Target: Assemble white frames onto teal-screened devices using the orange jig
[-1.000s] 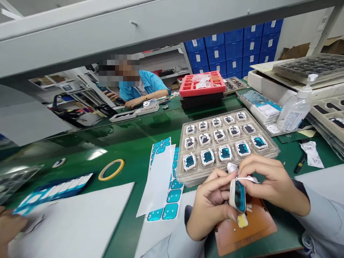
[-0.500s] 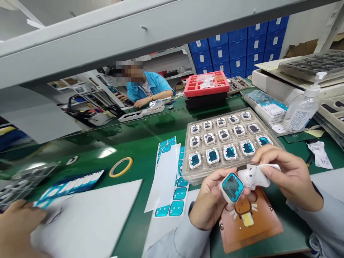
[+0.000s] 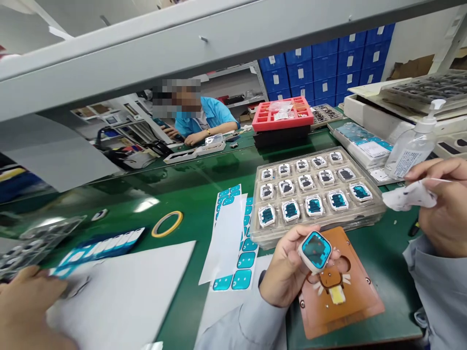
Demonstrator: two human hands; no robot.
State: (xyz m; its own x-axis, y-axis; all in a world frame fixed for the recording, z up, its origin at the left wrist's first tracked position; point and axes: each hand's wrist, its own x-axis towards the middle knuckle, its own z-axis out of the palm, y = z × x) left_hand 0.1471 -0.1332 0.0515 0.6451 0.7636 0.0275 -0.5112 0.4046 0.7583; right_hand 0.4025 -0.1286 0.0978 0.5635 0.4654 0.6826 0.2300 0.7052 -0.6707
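Observation:
My left hand (image 3: 288,270) grips a small white watch case with a teal screen (image 3: 314,251), held face up above a brown fixture plate (image 3: 355,296). Off to the right, my right hand (image 3: 443,204) pinches a crumpled white wipe (image 3: 408,197), well apart from the case. Behind the case lies a clear tray (image 3: 368,216) holding rows of similar cases, the front row with teal screens. Sheets of teal film stickers (image 3: 235,277) lie left of my left hand.
A pump bottle (image 3: 410,150) stands right of the tray. A yellow tape ring (image 3: 167,223) lies on the green bench. Another person's hand (image 3: 29,301) rests on white paper at bottom left. A seated person works at the far side. A red tray (image 3: 282,114) stands behind.
The right hand has pulled the wipe away from the watch case, moving right and up. The left hand turned the case from edge-on to face up and holds it alone.

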